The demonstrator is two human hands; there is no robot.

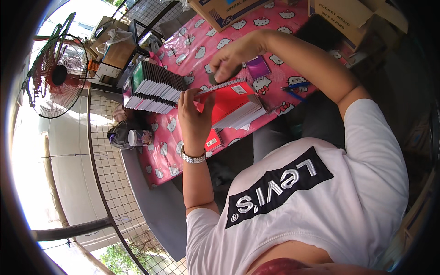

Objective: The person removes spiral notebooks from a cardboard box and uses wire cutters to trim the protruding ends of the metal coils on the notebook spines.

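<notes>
A red booklet lies on the near side of the notebook, which rests tilted on the table, red cover up, white pages below, its spiral along the far edge. The left hand pinches the notebook narrowly at the spiral's left end. To the notebook's right lie the blue pliers. Just beyond the spiral, the right hand is curled; whether its fingers grip anything I cannot tell. Work along this spiral probably goes best with a firm but light left pinch, pages squared so no hole drags, and even right-hand pressure that spares the coils. Beyond the notebook lies a purple booklet; left of it, the stack; farther beyond, a carton; well off left, the fan.
</notes>
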